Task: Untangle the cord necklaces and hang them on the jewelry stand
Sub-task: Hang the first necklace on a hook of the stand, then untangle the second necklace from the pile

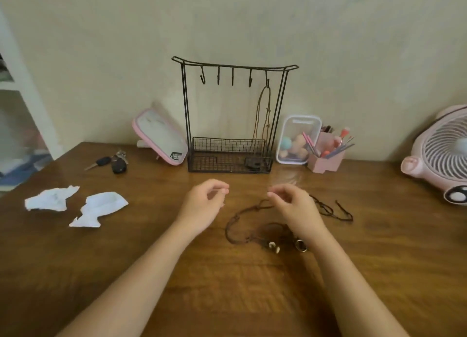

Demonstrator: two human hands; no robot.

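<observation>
A black wire jewelry stand (188,114) stands at the back of the wooden table, with several hooks under its top bar. One brown cord necklace (264,114) hangs from the rightmost hook, and its dark pendant lies in the stand's basket. A tangle of dark brown cord necklaces (236,223) with pale beads (273,247) and a ring pendant (300,244) lies in front of me. My left hand (202,202) hovers left of the tangle, fingers loosely curled, holding nothing. My right hand (294,205) hovers over the tangle's far part, fingers relaxed, and hides some cord.
Two crumpled white papers (50,197) lie at the left. Car keys (115,162) and a pink mirror (161,137) sit left of the stand. A clear box of sponges (295,142), a pink brush holder (326,159) and a pink fan (439,152) are to the right.
</observation>
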